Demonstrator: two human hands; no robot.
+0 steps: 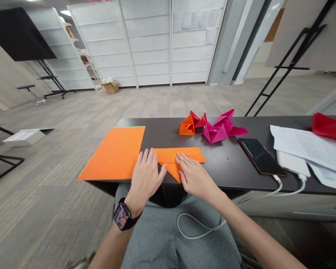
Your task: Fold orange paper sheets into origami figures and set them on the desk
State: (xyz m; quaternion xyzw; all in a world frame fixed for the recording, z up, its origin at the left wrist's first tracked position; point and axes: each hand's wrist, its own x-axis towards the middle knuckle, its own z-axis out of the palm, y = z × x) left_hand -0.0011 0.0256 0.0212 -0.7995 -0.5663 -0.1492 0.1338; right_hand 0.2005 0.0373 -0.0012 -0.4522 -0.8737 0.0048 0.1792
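Paper (168, 154), folded and orange, lies on the table (162, 130) right of the flat orange sheet (114, 155); left hand (145, 172) and right hand (194, 174) rest flat, fingers nearly together, thumbs spread; uneven pressure or a sliding palm could skew its folds.

A dark table (159, 129) bears flat orange paper (116, 153), a folded orange strip (169, 153), folded shapes (217, 130) in orange, red and magenta, and, to the right, a phone (261, 156), white block (292, 163) and printed sheets (316, 147)
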